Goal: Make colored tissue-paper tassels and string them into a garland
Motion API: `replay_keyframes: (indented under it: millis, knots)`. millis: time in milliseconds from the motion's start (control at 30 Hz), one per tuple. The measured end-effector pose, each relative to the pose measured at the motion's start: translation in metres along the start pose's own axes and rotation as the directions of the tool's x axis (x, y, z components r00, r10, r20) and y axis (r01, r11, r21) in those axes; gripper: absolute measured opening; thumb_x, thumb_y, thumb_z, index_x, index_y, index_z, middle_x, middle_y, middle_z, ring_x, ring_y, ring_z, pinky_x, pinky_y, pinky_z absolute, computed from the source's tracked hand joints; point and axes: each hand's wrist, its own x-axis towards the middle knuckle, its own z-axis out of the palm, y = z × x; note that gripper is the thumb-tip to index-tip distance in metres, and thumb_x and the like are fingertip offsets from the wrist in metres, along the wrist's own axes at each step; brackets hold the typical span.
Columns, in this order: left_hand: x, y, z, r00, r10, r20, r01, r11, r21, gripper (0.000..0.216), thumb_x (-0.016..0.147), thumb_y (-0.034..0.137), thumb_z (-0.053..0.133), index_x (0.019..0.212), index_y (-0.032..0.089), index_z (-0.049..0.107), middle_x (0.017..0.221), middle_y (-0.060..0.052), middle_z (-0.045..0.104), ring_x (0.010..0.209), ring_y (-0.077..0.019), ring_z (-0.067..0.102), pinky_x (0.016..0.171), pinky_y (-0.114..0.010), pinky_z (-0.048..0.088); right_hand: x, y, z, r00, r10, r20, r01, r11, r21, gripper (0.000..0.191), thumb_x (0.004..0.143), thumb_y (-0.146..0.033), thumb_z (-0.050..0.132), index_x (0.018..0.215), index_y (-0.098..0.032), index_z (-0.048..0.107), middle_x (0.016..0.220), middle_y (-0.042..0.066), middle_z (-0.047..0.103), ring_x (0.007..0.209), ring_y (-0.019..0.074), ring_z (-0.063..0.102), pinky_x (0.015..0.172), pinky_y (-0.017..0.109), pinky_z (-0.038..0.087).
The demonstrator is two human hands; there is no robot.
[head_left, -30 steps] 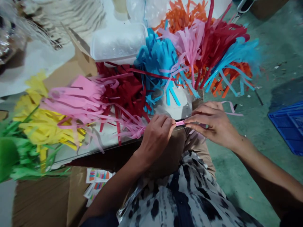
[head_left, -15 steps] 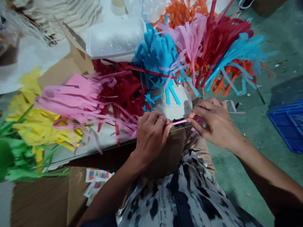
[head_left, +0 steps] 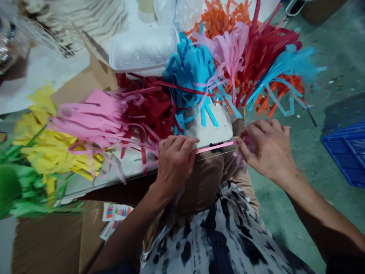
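Observation:
A narrow pink paper strip point(head_left: 217, 146) is stretched between my two hands, just over the table's front edge. Its left end is pinched in my left hand point(head_left: 176, 158), whose fingers are closed. My right hand point(head_left: 265, 146) pinches the other end between thumb and fingers, and some purplish pink material shows faintly inside the palm. To the left of my left hand lies a pink paper fringe point(head_left: 94, 114), its loose strips trailing toward that hand. A dark red fringe point(head_left: 154, 110) lies behind it, and a blue fringe point(head_left: 194, 64) sits farther back.
Yellow fringe point(head_left: 57, 152) and green fringe point(head_left: 25, 190) pile up at the left. A clear plastic tub point(head_left: 144, 47) stands behind. Pink, red, blue and orange tassels point(head_left: 273, 42) spread at the back right. A blue crate point(head_left: 346, 152) sits on the floor; a cardboard box point(head_left: 48, 239) is lower left.
My hands have moved apart, the left one leftward and the right one rightward. A longer stretch of the pink strip now shows between them.

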Motion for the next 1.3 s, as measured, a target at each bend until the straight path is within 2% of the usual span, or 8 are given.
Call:
replay_keyframes:
  millis: [133,267,700,833,967,1100,1200,1300]
  knots:
    - [-0.003,0.000,0.008,0.959,0.282,-0.034,-0.281,0.959,0.037,0.029,0.105,0.017,0.059,0.129,0.027,0.072,0.113,-0.004,0.078,0.107,-0.0225,0.065,0.089,-0.039,0.044,-0.009,-0.010,0.002,0.961,-0.244,-0.133,0.242,0.970,-0.033,0.026,0.099,-0.020,0.060,0.123,-0.025,0.071,0.123,0.009,0.075,0.119,0.0332,0.060,0.100,0.052,0.036]
    - [-0.011,0.010,0.012,0.943,0.328,-0.057,-0.325,0.944,0.064,0.032,0.100,0.013,0.060,0.130,0.017,0.070,0.112,-0.009,0.078,0.106,-0.0249,0.066,0.088,-0.040,0.048,-0.022,-0.028,0.011,0.889,-0.423,-0.173,0.432,0.902,0.017,0.028,0.103,-0.017,0.060,0.126,-0.030,0.071,0.120,0.002,0.080,0.116,0.0257,0.066,0.101,0.049,0.036]
    - [-0.028,0.037,0.003,0.954,0.200,-0.222,-0.205,0.979,-0.002,0.022,0.097,0.012,0.066,0.115,0.019,0.075,0.107,-0.008,0.082,0.093,-0.0230,0.073,0.079,-0.037,0.051,-0.021,-0.038,0.014,0.872,-0.398,-0.285,0.412,0.911,-0.015,0.012,0.104,-0.019,0.063,0.108,-0.026,0.072,0.102,-0.001,0.080,0.102,0.0215,0.067,0.091,0.046,0.036]
    - [-0.022,0.048,-0.015,0.986,-0.032,-0.165,-0.018,0.957,-0.291,0.021,0.098,0.014,0.066,0.112,0.022,0.080,0.104,-0.004,0.084,0.091,-0.0200,0.076,0.082,-0.034,0.052,-0.014,-0.039,-0.006,0.842,-0.355,-0.405,0.389,0.921,0.003,0.011,0.102,-0.021,0.068,0.110,-0.027,0.071,0.099,-0.002,0.081,0.098,0.0220,0.069,0.092,0.046,0.038]
    - [-0.010,0.055,-0.030,0.893,-0.380,0.241,0.410,0.467,-0.784,0.016,0.094,0.035,0.077,0.099,0.022,0.084,0.093,-0.004,0.084,0.080,-0.0177,0.075,0.074,-0.028,0.054,-0.011,-0.042,-0.020,0.819,-0.322,-0.475,0.377,0.926,0.021,0.009,0.098,-0.024,0.072,0.106,-0.027,0.071,0.096,-0.001,0.081,0.096,0.0242,0.071,0.091,0.047,0.040]
    - [0.000,0.051,-0.032,0.741,-0.292,0.605,0.606,-0.099,-0.790,0.031,0.080,0.042,0.091,0.100,0.020,0.081,0.079,-0.002,0.079,0.069,-0.0125,0.070,0.065,-0.021,0.049,-0.013,-0.044,-0.027,0.845,-0.241,-0.477,0.311,0.948,0.071,0.006,0.098,-0.028,0.070,0.101,-0.031,0.073,0.097,0.000,0.081,0.096,0.0269,0.074,0.090,0.048,0.043]
    - [0.002,0.047,-0.029,0.689,-0.178,0.702,0.644,-0.294,-0.707,0.038,0.076,0.042,0.093,0.102,0.016,0.082,0.078,-0.003,0.075,0.066,-0.0091,0.066,0.065,-0.019,0.048,-0.014,-0.045,-0.029,0.897,-0.185,-0.401,0.242,0.966,0.095,0.010,0.099,-0.032,0.066,0.098,-0.035,0.075,0.101,0.001,0.081,0.099,0.0304,0.074,0.092,0.051,0.042]
    - [0.002,0.047,-0.030,0.648,-0.094,0.755,0.681,-0.372,-0.631,0.041,0.074,0.045,0.094,0.098,0.013,0.082,0.075,-0.004,0.072,0.063,-0.0101,0.065,0.061,-0.020,0.049,-0.011,-0.046,-0.029,0.860,-0.204,-0.468,0.278,0.956,0.095,0.008,0.097,-0.028,0.069,0.097,-0.033,0.075,0.097,0.002,0.081,0.095,0.0297,0.073,0.089,0.050,0.043]
